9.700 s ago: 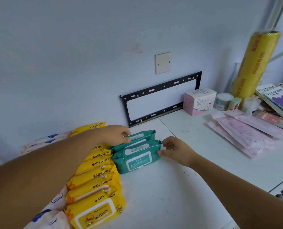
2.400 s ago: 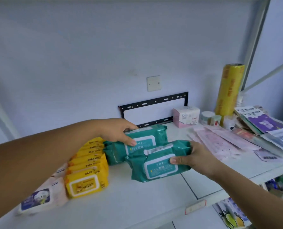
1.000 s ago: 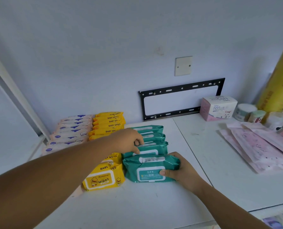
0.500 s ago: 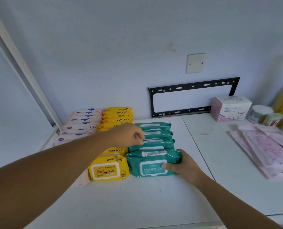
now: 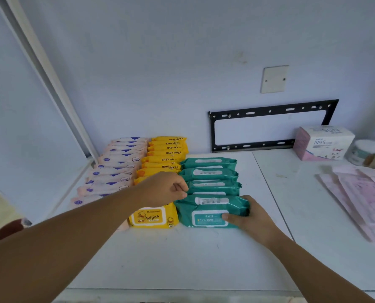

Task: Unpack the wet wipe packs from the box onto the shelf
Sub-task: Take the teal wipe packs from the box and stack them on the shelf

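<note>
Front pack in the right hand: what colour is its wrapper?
Teal green, with a white label strip on top; the front pack shows clearly in the head view.

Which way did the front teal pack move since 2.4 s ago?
Yes: front teal pack went left, from over the shelf seam to beside the front yellow pack.

One wide-angle view is given, taken from the person's head and aimed forward and down onto the white shelf (image 5: pixel 193 259), with the wall (image 5: pixel 160 62) faced behind it; the shelf is seen from close by, the left forearm (image 5: pixel 73 237) and right forearm (image 5: pixel 313 265) cut off at the lower corners
</note>
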Demonstrator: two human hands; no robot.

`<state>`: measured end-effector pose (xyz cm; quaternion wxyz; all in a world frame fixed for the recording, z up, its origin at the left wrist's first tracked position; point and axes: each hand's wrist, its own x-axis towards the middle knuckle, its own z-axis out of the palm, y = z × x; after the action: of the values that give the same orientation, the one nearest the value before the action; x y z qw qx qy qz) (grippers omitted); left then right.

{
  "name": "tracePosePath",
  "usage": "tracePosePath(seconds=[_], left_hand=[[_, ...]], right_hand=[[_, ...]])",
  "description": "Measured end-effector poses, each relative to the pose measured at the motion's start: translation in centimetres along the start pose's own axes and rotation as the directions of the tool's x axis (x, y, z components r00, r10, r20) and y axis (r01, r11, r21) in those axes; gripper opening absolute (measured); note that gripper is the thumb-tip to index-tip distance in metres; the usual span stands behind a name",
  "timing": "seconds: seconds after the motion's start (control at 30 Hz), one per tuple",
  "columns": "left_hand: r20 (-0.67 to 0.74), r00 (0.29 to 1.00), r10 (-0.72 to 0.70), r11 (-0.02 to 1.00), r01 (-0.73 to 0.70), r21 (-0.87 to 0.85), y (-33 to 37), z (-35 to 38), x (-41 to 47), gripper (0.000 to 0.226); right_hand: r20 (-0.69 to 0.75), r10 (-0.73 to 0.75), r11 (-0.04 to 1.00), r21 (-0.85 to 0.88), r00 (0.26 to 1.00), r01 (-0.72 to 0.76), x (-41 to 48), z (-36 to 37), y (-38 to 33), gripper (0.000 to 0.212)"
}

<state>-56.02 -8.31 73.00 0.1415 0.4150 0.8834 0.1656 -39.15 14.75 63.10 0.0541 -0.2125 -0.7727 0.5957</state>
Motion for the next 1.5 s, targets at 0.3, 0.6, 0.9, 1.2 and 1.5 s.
tracePosePath(seconds=[0.3, 0.6, 0.9, 1.2, 1.5], left_hand=[[-0.049, 0.999, 0.008, 0.999, -0.006, 0.052, -2.0, -0.5, -5.9, 0.031], [-0.059, 0.998, 0.034, 0.999, -0.036, -0.019, -6.1, -0.3, -15.8, 0.029], [0.002, 1.000, 0.006, 0.997, -0.005, -0.073, -7.5, 2.1, -24.2, 0.035], [-0.013, 0.998, -0.060, 0.995, 0.059, -0.082, -5.8, 4.1, -29.2, 0.033], [-0.034, 0.993, -0.111, 0.991, 0.107, -0.081, 0.9, 6.6, -31.7, 0.031]], right_hand=[[-0.146, -0.008, 0.945, -0.324, 0.989, -0.040, -2.1, 0.2, -2.1, 0.046], [-0.382, 0.046, 0.751, -0.596, 0.923, -0.284, -8.0, 2.3, -4.9, 0.075], [-0.178, 0.013, 0.606, -0.782, 0.984, -0.150, -16.9, 8.6, -4.6, 0.052], [-0.016, -0.031, 0.556, -0.831, 0.999, 0.003, -21.4, 9.5, -4.7, 0.044], [0.045, -0.050, 0.571, -0.819, 0.998, 0.065, -26.5, 4.5, -3.3, 0.040]])
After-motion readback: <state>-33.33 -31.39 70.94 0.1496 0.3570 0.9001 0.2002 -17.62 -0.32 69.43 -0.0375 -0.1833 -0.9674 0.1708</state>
